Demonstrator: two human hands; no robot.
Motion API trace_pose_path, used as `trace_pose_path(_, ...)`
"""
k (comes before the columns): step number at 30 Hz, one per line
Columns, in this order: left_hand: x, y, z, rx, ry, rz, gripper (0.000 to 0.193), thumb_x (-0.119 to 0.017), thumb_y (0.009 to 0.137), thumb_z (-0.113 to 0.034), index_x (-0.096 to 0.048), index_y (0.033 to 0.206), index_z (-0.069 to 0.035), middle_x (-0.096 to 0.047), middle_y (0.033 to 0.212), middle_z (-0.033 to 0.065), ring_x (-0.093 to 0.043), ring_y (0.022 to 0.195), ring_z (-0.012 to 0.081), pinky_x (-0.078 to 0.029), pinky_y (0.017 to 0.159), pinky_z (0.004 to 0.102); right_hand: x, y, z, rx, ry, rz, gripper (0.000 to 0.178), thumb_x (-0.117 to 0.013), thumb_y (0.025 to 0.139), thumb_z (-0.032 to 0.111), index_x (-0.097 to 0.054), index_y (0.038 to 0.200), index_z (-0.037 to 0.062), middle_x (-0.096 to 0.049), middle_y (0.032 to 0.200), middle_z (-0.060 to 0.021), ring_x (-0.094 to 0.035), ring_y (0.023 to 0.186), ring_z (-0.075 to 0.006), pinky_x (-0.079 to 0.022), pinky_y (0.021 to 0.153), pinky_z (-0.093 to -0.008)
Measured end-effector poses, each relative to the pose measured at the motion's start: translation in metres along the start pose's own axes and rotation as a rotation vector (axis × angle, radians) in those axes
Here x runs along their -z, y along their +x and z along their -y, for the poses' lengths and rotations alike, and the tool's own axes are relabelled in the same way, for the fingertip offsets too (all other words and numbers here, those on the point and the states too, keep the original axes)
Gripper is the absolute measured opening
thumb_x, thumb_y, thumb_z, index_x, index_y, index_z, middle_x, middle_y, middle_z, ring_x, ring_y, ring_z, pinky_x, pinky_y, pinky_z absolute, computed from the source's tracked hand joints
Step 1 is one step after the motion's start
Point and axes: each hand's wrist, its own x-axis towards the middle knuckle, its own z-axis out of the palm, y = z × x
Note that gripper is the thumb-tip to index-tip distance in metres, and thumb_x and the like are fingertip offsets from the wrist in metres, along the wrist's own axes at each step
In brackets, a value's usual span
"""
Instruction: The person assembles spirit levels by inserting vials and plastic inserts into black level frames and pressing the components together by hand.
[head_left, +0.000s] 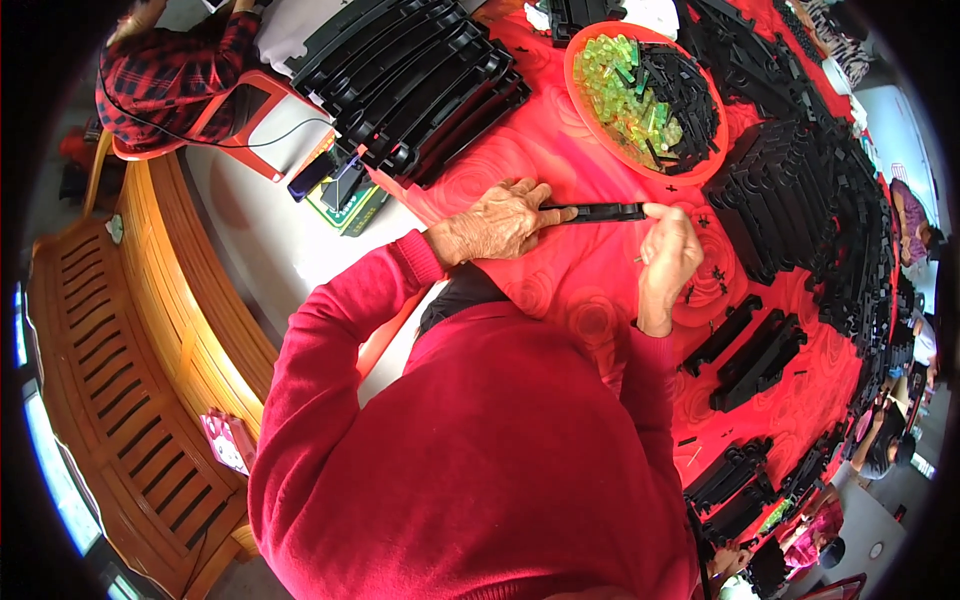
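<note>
A person in a red sweater works over a rose-patterned red cloth point(600, 272), a slim black part point(610, 212) held level between two hands. The left hand point(505, 218) grips its left end; the right hand point(668, 252) is curled with a digit at the other end, though whether it pinches the part cannot be told. Just beyond, an orange-red bowl point(690, 179) holds small, translucent yellow-green pieces point(605, 75) on its left and a heap of black strips point(692, 100) on its right, the two mingling where they meet. Stacked black parts point(765, 200) stand right of the bowl.
</note>
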Motion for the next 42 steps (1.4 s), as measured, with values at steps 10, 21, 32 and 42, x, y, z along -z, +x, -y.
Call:
trace_pose_path(10,0.000,-0.001,-0.005,-0.001,0.025,-0.035,0.058,-0.061,0.072,-0.020,-0.052,0.129,-0.015,-0.050,0.093,0.0106,-0.053,0.089,0.0272,-0.049,0.075,0.0406,-0.038,0.019,-0.017,0.044,0.530,0.070,0.024,-0.039,0.086,0.007,-0.057,0.089,-0.0086,-0.032,0.052,0.0024,-0.030,0.041,-0.0079,-0.029,0.038,-0.0227)
trace_pose_path(21,-0.003,-0.001,-0.004,-0.003,-0.006,-0.052,0.061,-0.062,0.071,-0.018,-0.050,0.131,-0.017,-0.049,0.089,0.0097,-0.053,0.085,0.0269,-0.049,0.073,0.0402,-0.050,0.009,-0.045,0.070,0.465,0.041,0.017,-0.040,0.082,0.005,-0.055,0.086,-0.0023,-0.031,0.051,0.0031,-0.028,0.040,-0.0079,-0.027,0.037,-0.0226)
trace_pose_path(32,-0.002,0.001,-0.008,0.003,0.058,-0.054,0.050,-0.061,0.072,-0.024,-0.058,0.121,-0.014,-0.053,0.091,0.0099,-0.055,0.089,0.0258,-0.049,0.078,0.0388,-0.047,0.019,-0.034,0.060,0.551,-0.119,0.015,-0.040,0.078,0.002,-0.054,0.082,-0.0003,-0.029,0.050,0.0032,-0.026,0.039,-0.0076,-0.025,0.036,-0.0230)
trace_pose_path(42,-0.002,0.002,-0.006,0.008,0.029,-0.022,0.051,-0.062,0.072,-0.025,-0.058,0.121,-0.013,-0.052,0.091,0.0100,-0.055,0.090,0.0259,-0.048,0.082,0.0397,-0.048,0.027,-0.036,-0.014,0.450,-0.102,0.016,-0.039,0.078,0.004,-0.054,0.081,0.0005,-0.030,0.051,0.0029,-0.026,0.039,-0.0079,-0.026,0.037,-0.0231)
